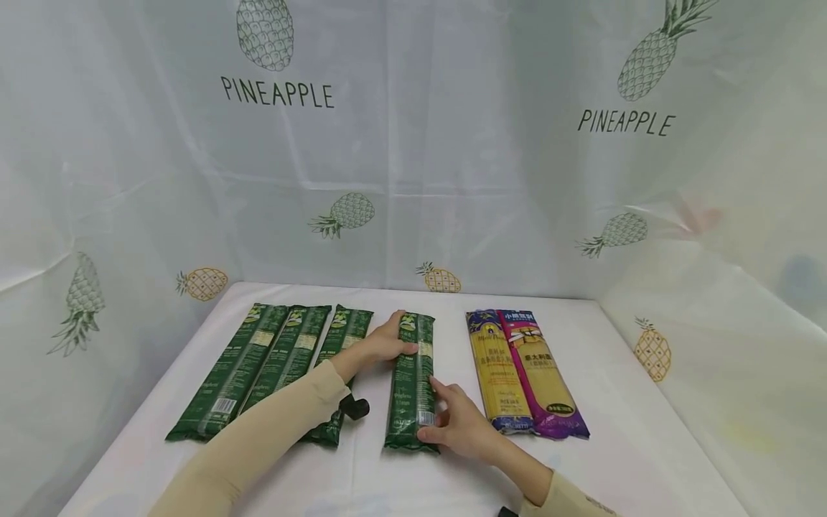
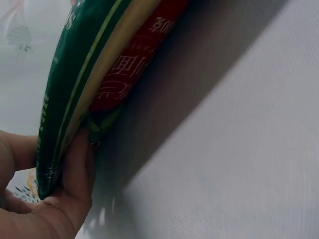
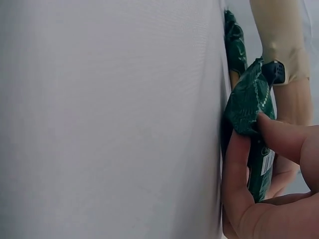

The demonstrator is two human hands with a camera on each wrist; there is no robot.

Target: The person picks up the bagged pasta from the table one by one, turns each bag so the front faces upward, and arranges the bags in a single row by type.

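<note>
Held green packet | white tabletop beneath | pineapple-print sheeting behind, both sides

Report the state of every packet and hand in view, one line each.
Leftmost long green plastic packet: lying flat, looks closed
Second green packet: lying flat, partly hidden
Third green packet: lying flat, partly hidden
Fourth green packet: held, far end raised
Yellow-and-blue long plastic packet: lying flat, looks closed
Purple-and-yellow long plastic packet: lying flat, looks closed
Left hand: grips fourth packet's far end
Right hand: pinches its near end
</note>
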